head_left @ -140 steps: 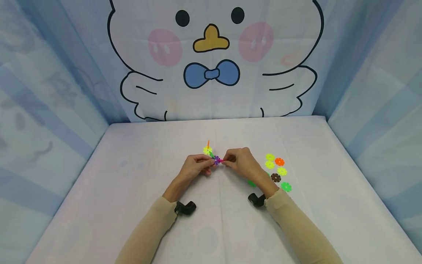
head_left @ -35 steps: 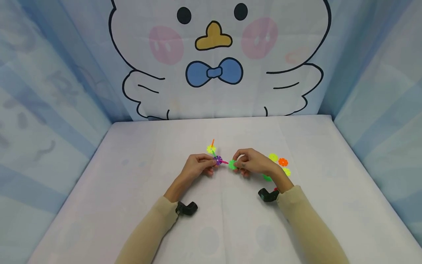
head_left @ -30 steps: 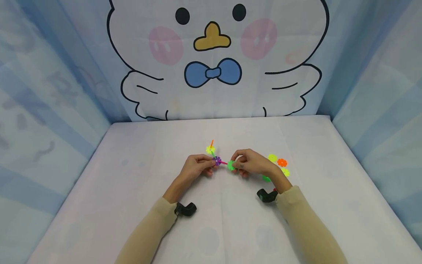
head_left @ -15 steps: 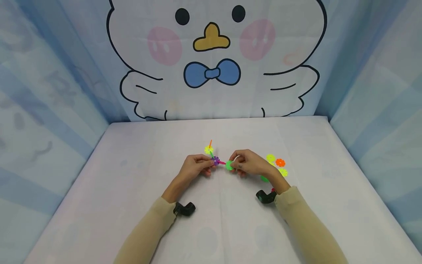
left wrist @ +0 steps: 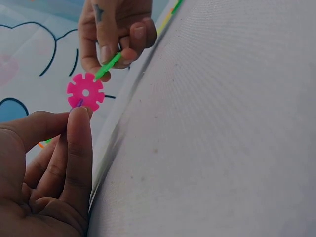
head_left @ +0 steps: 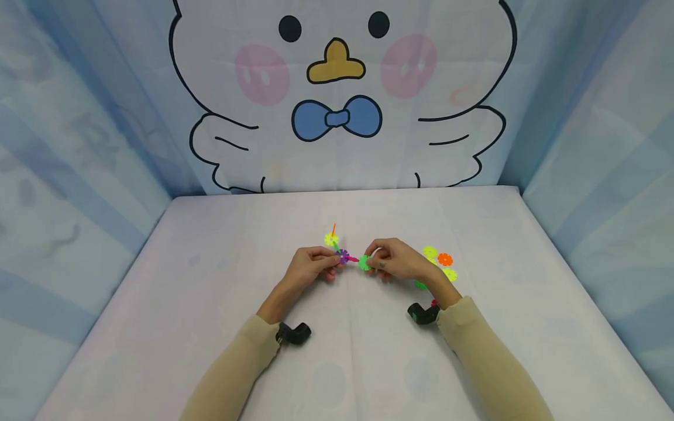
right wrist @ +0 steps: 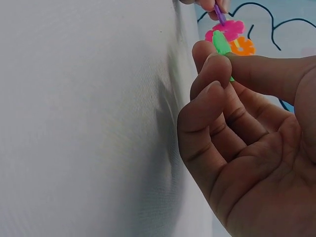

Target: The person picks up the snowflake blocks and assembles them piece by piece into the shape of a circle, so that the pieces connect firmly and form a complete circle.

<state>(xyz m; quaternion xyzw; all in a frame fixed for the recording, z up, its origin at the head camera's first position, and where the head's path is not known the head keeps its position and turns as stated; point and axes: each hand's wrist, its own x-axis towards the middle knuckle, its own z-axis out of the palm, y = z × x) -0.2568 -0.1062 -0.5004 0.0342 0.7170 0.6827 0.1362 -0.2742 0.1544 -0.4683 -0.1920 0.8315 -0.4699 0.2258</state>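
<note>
My left hand (head_left: pixel 310 266) pinches the purple snowflake disc (head_left: pixel 344 255) of a small chain of slotted plastic discs. From it a pink disc (left wrist: pixel 79 88) sticks out to the right, seen face-on in the left wrist view. Beyond the purple one, a green link leads up to a yellow disc (head_left: pixel 330 239), topped by an orange disc (head_left: pixel 334 228) seen edge-on. Between thumb and fingertips, my right hand (head_left: pixel 396 258) pinches a separate-coloured green disc (head_left: pixel 364 263). In the left wrist view, this green disc's edge meets the pink disc's upper right rim.
Loose discs lie on the white-covered table (head_left: pixel 210 327) right of the hands: yellow (head_left: pixel 429 252), orange (head_left: pixel 445 259), another yellow (head_left: pixel 450 274) and green (head_left: pixel 420 285). The right forearm partly hides the group. A printed cloth backdrop (head_left: pixel 337 158) stands behind the table.
Earlier my right hand pinched the pink disc; now it holds a green disc from the right side against the pink one. Over the last second both hands stay nearly still.
</note>
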